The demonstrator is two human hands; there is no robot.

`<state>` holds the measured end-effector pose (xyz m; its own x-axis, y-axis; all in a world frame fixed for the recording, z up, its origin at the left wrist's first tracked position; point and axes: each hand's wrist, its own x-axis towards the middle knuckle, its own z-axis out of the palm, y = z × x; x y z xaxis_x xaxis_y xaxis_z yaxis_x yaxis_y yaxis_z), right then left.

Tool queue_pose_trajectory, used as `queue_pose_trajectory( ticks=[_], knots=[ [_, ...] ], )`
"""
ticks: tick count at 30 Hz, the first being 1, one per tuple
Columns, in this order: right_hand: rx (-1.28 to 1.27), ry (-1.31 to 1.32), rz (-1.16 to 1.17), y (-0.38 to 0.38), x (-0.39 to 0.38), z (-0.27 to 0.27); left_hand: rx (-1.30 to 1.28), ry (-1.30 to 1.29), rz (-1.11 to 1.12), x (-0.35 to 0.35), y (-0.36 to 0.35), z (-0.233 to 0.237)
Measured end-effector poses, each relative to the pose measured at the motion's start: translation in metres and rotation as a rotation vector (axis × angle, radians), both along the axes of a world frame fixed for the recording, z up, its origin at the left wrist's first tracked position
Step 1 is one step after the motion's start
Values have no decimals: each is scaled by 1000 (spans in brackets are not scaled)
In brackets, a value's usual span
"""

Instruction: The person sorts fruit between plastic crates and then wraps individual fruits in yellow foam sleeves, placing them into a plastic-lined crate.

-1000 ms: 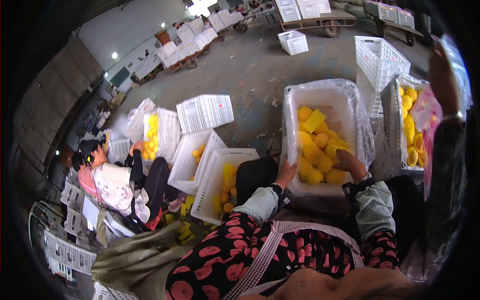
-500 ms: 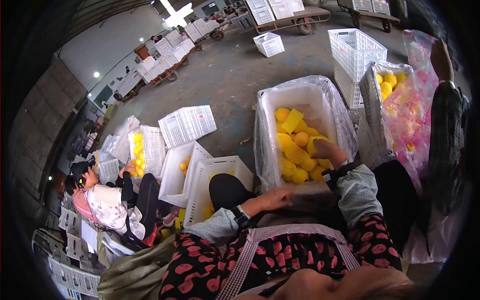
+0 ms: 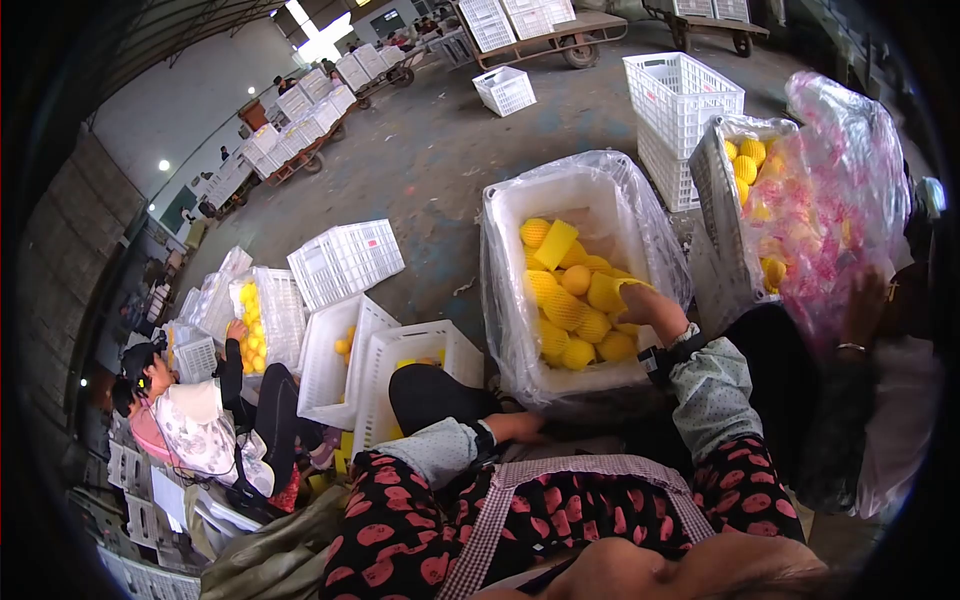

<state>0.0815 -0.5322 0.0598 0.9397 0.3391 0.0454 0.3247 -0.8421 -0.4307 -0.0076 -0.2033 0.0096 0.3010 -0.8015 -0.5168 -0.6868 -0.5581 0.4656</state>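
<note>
A large white crate (image 3: pixel 507 345) lined with clear plastic stands before my knees. It holds several oranges in yellow foam nets (image 3: pixel 577 354), one bare orange (image 3: pixel 575 280) and a flat yellow foam piece (image 3: pixel 556 244). My right hand (image 3: pixel 648 308) reaches over the crate's near right side, its fingers closed around a netted orange (image 3: pixel 606 292) on top of the pile. My left hand (image 3: pixel 518 427) is low over my lap, near the crate's front edge; its fingers are dark and partly hidden, and nothing can be made out in them.
Left of me are two white crates (image 3: pixel 372 405) (image 3: pixel 312 400) and a seated person (image 3: pixel 200 425) by a crate of oranges. On the right, another person's hand (image 3: pixel 865 300) is at pink-printed plastic (image 3: pixel 825 230) over a lined crate. Stacked crates (image 3: pixel 690 95) stand behind.
My left hand has drawn left and lower over my lap. My right hand stays on the netted oranges. The neighbour's hand on the right has come down with the pink-printed plastic.
</note>
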Motion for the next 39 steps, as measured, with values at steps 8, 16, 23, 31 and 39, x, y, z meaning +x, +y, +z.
queue_pose_trajectory(
  ticks=[8,16,23,31,39],
  knots=[
    [30,7,-54,-12,-28,21,-78,178,70,-5,-39,-36],
    [61,40,-62,-12,-36,21,-210,141,-25,-16,-43,-14],
    [31,29,8,0,-32,14,-246,67,-2,-13,-31,-43],
    [2,-24,35,5,-27,-7,-155,38,37,-14,-30,-40],
    [-36,65,-20,23,-39,28,-181,72,103,1,-24,-97]
  ],
)
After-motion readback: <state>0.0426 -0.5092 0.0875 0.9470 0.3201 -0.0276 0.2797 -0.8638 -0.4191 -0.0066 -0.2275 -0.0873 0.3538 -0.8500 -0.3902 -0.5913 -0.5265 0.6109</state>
